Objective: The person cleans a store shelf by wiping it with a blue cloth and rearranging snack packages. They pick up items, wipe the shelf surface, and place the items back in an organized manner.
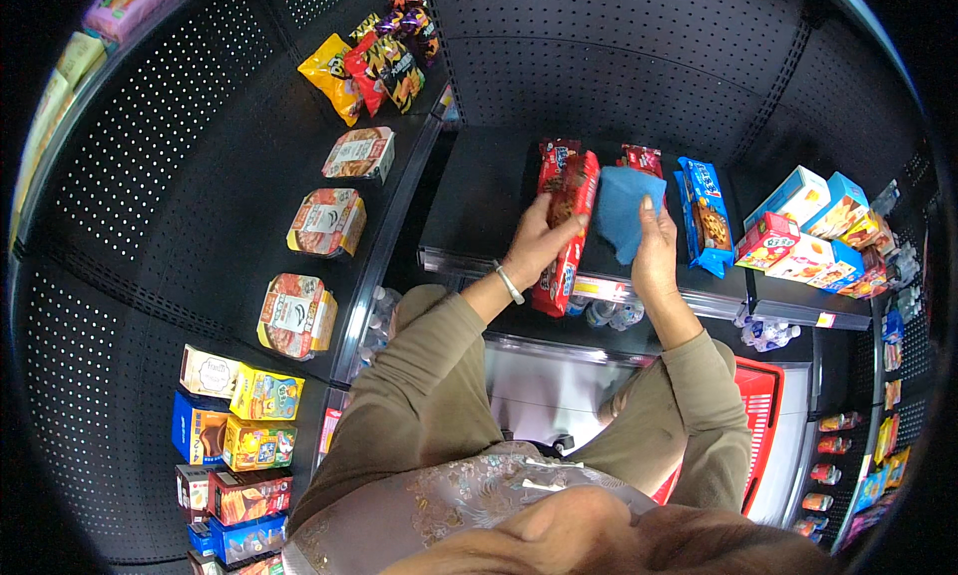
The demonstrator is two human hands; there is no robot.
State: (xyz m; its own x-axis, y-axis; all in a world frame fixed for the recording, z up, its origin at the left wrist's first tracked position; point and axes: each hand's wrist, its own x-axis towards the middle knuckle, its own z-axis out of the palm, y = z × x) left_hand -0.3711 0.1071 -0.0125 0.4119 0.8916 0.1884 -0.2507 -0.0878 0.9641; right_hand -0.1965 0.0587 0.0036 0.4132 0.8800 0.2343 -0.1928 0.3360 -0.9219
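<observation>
My left hand [537, 240] grips a long red cookie packet [580, 190], held tilted over the front edge of a black shelf [479, 190]. In my right hand [656, 249] is a blue cloth [623, 212], pinched under the thumb and spread beside the packet. Another red packet [557, 153] lies on the shelf behind the held one. The cloth partly covers a further red packet [642, 158]. To the right of the cloth lies a blue cookie packet [706, 220].
Boxed snacks [786, 235] crowd the shelf's right end. Left shelving carries lidded food tubs [299, 313], snack bags [367, 74] and stacked boxes [251, 455]. Bottles [610, 313] sit on a lower level. A red shopping basket [763, 395] stands by my right leg.
</observation>
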